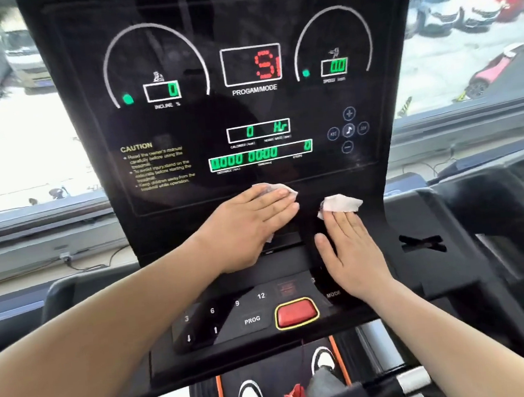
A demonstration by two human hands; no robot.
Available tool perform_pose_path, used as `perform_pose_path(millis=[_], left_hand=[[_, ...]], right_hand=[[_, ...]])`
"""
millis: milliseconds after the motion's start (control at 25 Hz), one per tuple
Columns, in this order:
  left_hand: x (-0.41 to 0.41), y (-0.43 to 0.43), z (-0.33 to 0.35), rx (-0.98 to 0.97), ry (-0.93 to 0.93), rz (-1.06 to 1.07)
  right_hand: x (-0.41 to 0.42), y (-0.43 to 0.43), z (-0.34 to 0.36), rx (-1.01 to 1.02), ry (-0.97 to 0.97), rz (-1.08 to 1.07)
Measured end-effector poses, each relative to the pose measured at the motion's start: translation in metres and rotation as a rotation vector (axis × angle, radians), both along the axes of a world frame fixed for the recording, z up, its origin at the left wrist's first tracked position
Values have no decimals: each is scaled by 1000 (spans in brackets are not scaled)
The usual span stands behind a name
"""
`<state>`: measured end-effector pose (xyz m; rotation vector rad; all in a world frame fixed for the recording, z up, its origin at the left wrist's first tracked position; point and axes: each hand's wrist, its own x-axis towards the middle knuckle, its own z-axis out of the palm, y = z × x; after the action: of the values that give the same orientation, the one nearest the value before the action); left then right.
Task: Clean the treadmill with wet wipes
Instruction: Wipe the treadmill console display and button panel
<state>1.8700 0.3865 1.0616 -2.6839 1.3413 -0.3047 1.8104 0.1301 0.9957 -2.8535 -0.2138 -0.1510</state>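
Both hands are flat with fingers straight, nothing gripped. The left hand (250, 228) lies palm-down on the left wipe (274, 190), fingers pointing right, pressing it against the bottom part of the console (191, 211). Bits of white stick out past the fingertips and under the palm. The right hand (352, 247) is just beside it, fingertips on the right wipe (339, 205), which is crumpled and mostly showing above the fingers. The two wipes are close but not touching.

The screen above is lit, with green zeros and red digits in the middle box. Below the hands is the keypad, with a PROG key (252, 320) and a red button (295, 313). Further down, black-and-white shoes (250, 394) stand on the belt (270, 367). Parked cars (447, 4) show through the window behind.
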Motion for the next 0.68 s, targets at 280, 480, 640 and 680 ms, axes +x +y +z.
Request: perform_pose_path(millis=[280,480,640,680], left_hand=[[12,-96,-7,8,24,12],[14,-168,-10,29,17,135],[-10,-188,-30,-52,95,239],[-14,-193,-36,-37,113,252]], right_hand=[[16,-59,11,-62,-19,6],[49,-113,34,-107,-35,95],[43,-139,17,-129,-52,202],[40,-143,11,-123,-49,217]])
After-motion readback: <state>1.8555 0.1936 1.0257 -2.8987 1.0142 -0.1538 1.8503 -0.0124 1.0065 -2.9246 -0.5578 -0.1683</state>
